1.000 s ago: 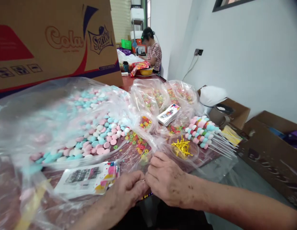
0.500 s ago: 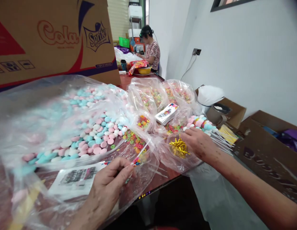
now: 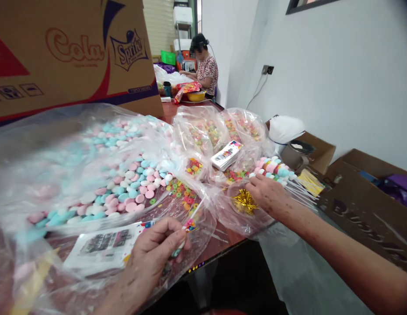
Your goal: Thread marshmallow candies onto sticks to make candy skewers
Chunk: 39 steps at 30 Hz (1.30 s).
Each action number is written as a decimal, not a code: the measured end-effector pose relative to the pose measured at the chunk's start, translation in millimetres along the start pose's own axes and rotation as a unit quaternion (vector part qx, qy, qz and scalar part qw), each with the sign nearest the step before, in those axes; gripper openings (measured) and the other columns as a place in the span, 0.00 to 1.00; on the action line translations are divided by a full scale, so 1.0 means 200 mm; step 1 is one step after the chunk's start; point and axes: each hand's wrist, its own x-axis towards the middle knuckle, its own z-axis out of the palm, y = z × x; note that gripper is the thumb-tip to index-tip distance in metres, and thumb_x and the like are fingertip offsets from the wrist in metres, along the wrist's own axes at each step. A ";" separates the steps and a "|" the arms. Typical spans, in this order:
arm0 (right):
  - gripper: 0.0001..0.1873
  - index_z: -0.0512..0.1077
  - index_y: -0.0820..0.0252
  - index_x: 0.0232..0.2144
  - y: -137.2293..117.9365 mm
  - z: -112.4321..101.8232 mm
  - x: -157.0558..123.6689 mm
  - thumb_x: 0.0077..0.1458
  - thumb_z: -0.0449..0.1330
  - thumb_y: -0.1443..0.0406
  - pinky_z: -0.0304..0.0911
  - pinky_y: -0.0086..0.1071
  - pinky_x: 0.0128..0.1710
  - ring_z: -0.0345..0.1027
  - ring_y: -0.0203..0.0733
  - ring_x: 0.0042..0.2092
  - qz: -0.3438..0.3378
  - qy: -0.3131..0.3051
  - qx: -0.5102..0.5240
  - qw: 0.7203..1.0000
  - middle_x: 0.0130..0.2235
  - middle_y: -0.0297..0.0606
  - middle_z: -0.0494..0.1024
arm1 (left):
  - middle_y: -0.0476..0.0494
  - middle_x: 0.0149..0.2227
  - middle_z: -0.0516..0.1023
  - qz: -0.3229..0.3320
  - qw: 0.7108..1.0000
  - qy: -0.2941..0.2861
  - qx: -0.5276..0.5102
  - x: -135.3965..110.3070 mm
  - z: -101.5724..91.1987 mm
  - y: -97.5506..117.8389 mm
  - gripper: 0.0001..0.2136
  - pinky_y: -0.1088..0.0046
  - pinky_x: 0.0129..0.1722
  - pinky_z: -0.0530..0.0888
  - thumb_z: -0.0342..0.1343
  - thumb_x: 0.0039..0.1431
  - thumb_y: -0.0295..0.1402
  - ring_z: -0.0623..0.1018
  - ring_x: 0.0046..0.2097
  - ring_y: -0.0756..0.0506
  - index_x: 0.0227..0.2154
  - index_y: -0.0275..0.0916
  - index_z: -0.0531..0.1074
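Note:
My left hand [image 3: 159,247] is closed round a candy stick [image 3: 197,209], its white end pointing up and away. Printed wrap and a bit of pale blue candy show at the fingers. My right hand [image 3: 267,192] is at the edge of a bowl of gold twist ties [image 3: 245,201], its fingers bent together; their tips are partly hidden. Just beyond it lies a pile of finished candy skewers [image 3: 275,168] with white sticks. Beside my left hand are printed white bags [image 3: 101,247]. Pink, blue and white candies [image 3: 131,186] and ring candies [image 3: 183,192] lie in clear plastic.
A big cardboard box [image 3: 68,57] stands at the back left. Bags of ring candies [image 3: 206,127] and a stack of printed cards [image 3: 227,155] lie mid-table. Right of the table are a mug [image 3: 295,155] and open boxes [image 3: 367,214]. Another person [image 3: 206,72] sits far back.
My right hand has shifted slightly left over the gold twist ties. My left hand has tilted the candy stick a little, and more of its wrapped end shows.

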 end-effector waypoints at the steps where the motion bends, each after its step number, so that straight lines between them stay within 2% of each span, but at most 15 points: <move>1: 0.09 0.74 0.63 0.36 0.00 -0.03 0.00 0.59 0.55 0.74 0.56 0.35 0.32 0.69 0.50 0.42 0.010 -0.017 0.002 1.000 0.37 0.45 0.77 | 0.48 0.24 0.78 -0.001 1.000 -0.003 -0.004 0.01 0.00 0.00 0.13 0.80 0.22 0.66 0.63 0.55 0.42 0.71 0.21 0.52 0.24 0.38 0.72; 4: 0.13 0.74 0.61 0.42 0.00 -0.08 0.00 0.61 0.52 0.75 0.57 0.33 0.31 0.70 0.49 0.43 0.022 -0.058 0.013 0.998 0.40 0.45 0.78 | 0.47 0.23 0.79 0.002 1.000 -0.010 -0.021 0.01 0.00 -0.01 0.13 0.79 0.22 0.66 0.63 0.54 0.42 0.71 0.21 0.52 0.24 0.38 0.72; 6: 0.14 0.74 0.59 0.44 0.01 -0.09 0.01 0.62 0.52 0.75 0.58 0.32 0.32 0.70 0.48 0.44 0.022 -0.062 0.023 0.998 0.41 0.45 0.78 | 0.47 0.23 0.78 0.002 0.999 -0.006 -0.033 0.01 0.02 0.00 0.13 0.79 0.22 0.66 0.63 0.54 0.41 0.71 0.20 0.52 0.24 0.37 0.72; 11: 0.12 0.76 0.59 0.40 0.03 -0.06 0.02 0.61 0.53 0.73 0.59 0.30 0.34 0.70 0.45 0.44 0.034 -0.024 0.041 0.998 0.38 0.43 0.77 | 0.48 0.23 0.78 -0.002 0.997 0.038 -0.068 -0.03 0.05 0.05 0.11 0.81 0.21 0.64 0.63 0.53 0.37 0.70 0.20 0.54 0.23 0.37 0.70; 15: 0.11 0.77 0.58 0.38 0.03 -0.03 0.02 0.61 0.54 0.71 0.58 0.29 0.32 0.71 0.43 0.42 0.060 -0.003 0.059 0.996 0.37 0.41 0.78 | 0.48 0.23 0.78 -0.012 0.995 0.034 -0.096 -0.04 0.06 0.07 0.11 0.82 0.19 0.62 0.63 0.53 0.36 0.69 0.19 0.53 0.23 0.37 0.69; 20: 0.16 0.75 0.47 0.49 0.03 -0.03 0.02 0.63 0.54 0.66 0.54 0.28 0.27 0.72 0.41 0.34 0.090 -0.066 0.060 0.992 0.34 0.38 0.80 | 0.48 0.23 0.78 -0.006 0.992 0.010 -0.129 -0.04 0.08 0.06 0.10 0.82 0.19 0.64 0.64 0.53 0.35 0.70 0.19 0.54 0.23 0.37 0.69; 22: 0.14 0.77 0.50 0.46 0.03 -0.03 0.01 0.63 0.53 0.66 0.55 0.29 0.28 0.72 0.42 0.34 0.102 -0.064 0.068 0.990 0.34 0.39 0.80 | 0.48 0.23 0.78 -0.007 0.990 0.003 -0.140 -0.03 0.08 0.06 0.10 0.82 0.19 0.64 0.64 0.53 0.35 0.70 0.19 0.54 0.24 0.37 0.69; 24: 0.13 0.78 0.55 0.41 0.03 -0.05 0.00 0.63 0.53 0.67 0.58 0.30 0.31 0.72 0.43 0.38 0.105 -0.016 0.108 0.988 0.36 0.41 0.80 | 0.47 0.23 0.78 -0.007 0.989 -0.004 -0.147 -0.03 0.09 0.06 0.10 0.82 0.18 0.65 0.64 0.53 0.35 0.70 0.19 0.54 0.24 0.37 0.69; 27: 0.13 0.77 0.59 0.35 -0.06 -0.12 -0.01 0.64 0.52 0.67 0.60 0.29 0.35 0.71 0.40 0.37 0.080 0.063 0.253 0.962 0.35 0.40 0.79 | 0.48 0.23 0.78 -0.005 0.986 -0.019 -0.166 -0.03 0.11 0.06 0.10 0.83 0.18 0.65 0.63 0.54 0.34 0.70 0.19 0.54 0.24 0.37 0.69; 30: 0.15 0.73 0.59 0.29 -0.24 -0.20 -0.01 0.65 0.51 0.66 0.59 0.27 0.34 0.68 0.36 0.32 0.006 0.072 0.435 0.897 0.30 0.34 0.76 | 0.47 0.24 0.79 -0.003 0.979 -0.060 -0.193 -0.01 0.15 0.06 0.09 0.83 0.16 0.65 0.62 0.55 0.34 0.71 0.19 0.54 0.25 0.38 0.68; 32: 0.12 0.72 0.59 0.29 -0.36 -0.24 0.00 0.63 0.52 0.68 0.58 0.27 0.34 0.66 0.35 0.32 -0.030 0.092 0.500 0.860 0.29 0.32 0.74 | 0.47 0.23 0.79 0.003 0.975 -0.084 -0.207 0.00 0.18 0.06 0.09 0.83 0.16 0.66 0.61 0.56 0.33 0.71 0.19 0.53 0.25 0.38 0.68; 35: 0.13 0.67 0.60 0.22 -0.48 -0.25 0.02 0.58 0.53 0.71 0.52 0.28 0.30 0.60 0.33 0.28 -0.040 0.111 0.510 0.852 0.24 0.30 0.67 | 0.48 0.22 0.78 -0.001 0.974 -0.070 -0.216 0.02 0.19 0.05 0.08 0.82 0.17 0.66 0.61 0.56 0.32 0.70 0.18 0.54 0.26 0.38 0.67; 39: 0.12 0.65 0.61 0.20 -0.50 -0.25 0.05 0.54 0.52 0.74 0.50 0.27 0.29 0.57 0.32 0.27 -0.059 0.104 0.520 0.846 0.24 0.28 0.65 | 0.49 0.21 0.78 -0.018 0.973 -0.033 -0.226 0.01 0.18 0.02 0.09 0.82 0.16 0.66 0.62 0.54 0.32 0.70 0.17 0.54 0.28 0.38 0.66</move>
